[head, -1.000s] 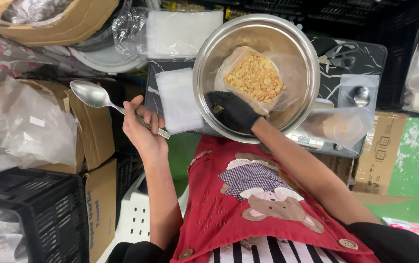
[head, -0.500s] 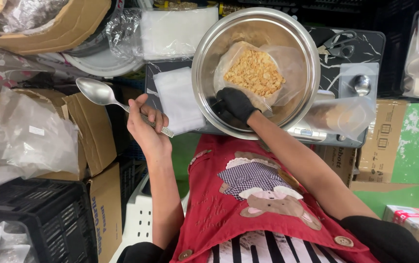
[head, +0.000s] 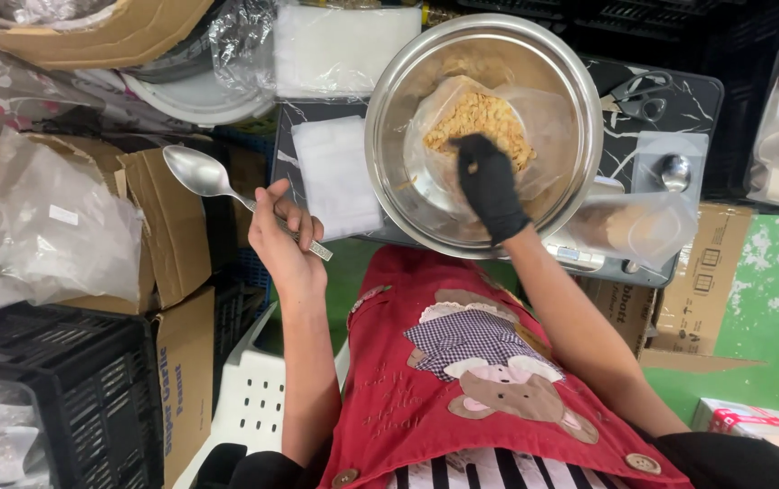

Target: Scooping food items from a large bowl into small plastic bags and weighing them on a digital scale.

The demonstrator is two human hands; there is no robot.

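Deeper now, gloved right hand (head: pixel 491 186) in steel bowl (head: pixel 389 172); crumb-filled bag (head: pixel 480 127).

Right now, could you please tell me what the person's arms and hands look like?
The right hand wears a snug black glove that ends at the wrist. The left hand is bare, with no glove. Both forearms are uncovered; no sleeves, watch or bracelet show on them.

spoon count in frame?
2. One big metal spoon held in the bare left hand, clear of the steel bowl. A smaller one lies right of the bowl. Clutter may hide others.
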